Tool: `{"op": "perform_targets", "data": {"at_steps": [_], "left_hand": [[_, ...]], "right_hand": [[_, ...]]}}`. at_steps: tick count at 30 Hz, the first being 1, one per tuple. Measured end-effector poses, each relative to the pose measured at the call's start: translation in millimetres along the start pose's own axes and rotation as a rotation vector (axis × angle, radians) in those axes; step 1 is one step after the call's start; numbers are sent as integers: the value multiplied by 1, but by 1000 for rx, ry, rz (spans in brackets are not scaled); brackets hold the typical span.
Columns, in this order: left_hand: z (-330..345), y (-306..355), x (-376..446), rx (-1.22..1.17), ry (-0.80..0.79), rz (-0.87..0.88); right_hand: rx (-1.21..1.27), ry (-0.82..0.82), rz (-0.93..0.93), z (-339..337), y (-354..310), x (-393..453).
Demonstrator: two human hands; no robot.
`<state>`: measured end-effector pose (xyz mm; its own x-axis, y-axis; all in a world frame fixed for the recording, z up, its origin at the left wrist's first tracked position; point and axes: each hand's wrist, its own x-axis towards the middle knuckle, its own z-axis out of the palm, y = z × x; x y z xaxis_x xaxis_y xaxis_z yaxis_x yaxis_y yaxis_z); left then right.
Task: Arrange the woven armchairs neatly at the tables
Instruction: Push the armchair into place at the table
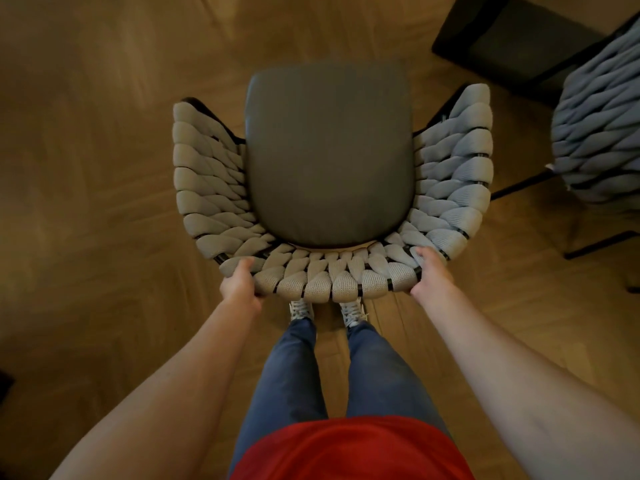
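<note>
Head view: only cam, looks straight down from behind the chair.
Armchair [329, 161]: centre of frame on the wood floor [86, 133], open front pointing away from the person, curved back nearest them. Grey seat pad [329, 150] sits inside a wraparound back of thick pale woven cord on a dark frame.
L hand [240, 285]: grips the back rim at its left rear curve, thumb over the top of the weave, fingers curled under and out of sight.
R hand [431, 275]: same hold on the right rear curve, thumb on top, fingers wrapped round the rim.
Feet: white shoes [301, 310] just behind the chair back, partly under its rim.
Lifted or standing: can't tell, legs hidden under the seat.
2nd chair [599, 126]: same weave, at right edge, only partly in frame, apart from the held one.
Table: dark slab [512, 39] top right, prob. a table edge; 2nd chair is beside it.
Handling (judgement): weave is soft and will give under the fingers, so load should go through the stiff frame under it; cord gives good friction, slip unlikely. Looks bulky, moderate wt, fine for 2 hands.
Where to hold: the two rear curves as now, evenly spaced, keeps it from swinging.
Risk: legs could scrape floor or catch the 2nd chair's legs when swung right.
</note>
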<state>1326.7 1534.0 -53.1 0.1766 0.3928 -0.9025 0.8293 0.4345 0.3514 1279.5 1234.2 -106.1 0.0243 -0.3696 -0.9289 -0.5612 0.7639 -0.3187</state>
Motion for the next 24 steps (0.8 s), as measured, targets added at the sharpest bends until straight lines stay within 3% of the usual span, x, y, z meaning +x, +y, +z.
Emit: {"op": "perform_targets", "data": {"at_steps": [6, 12, 16, 21, 24], "left_hand": [[10, 48, 13, 116, -57, 60], [35, 91, 25, 219, -120, 124], [60, 116, 30, 290, -125, 140], [98, 140, 31, 337, -159, 141], [126, 154, 26, 356, -171, 140]], "right_hand": [[96, 30, -4, 20, 6, -12], [190, 37, 25, 27, 23, 31], [243, 38, 8, 43, 9, 2], [344, 40, 24, 53, -7, 26], [338, 42, 30, 70, -40, -12]]}}
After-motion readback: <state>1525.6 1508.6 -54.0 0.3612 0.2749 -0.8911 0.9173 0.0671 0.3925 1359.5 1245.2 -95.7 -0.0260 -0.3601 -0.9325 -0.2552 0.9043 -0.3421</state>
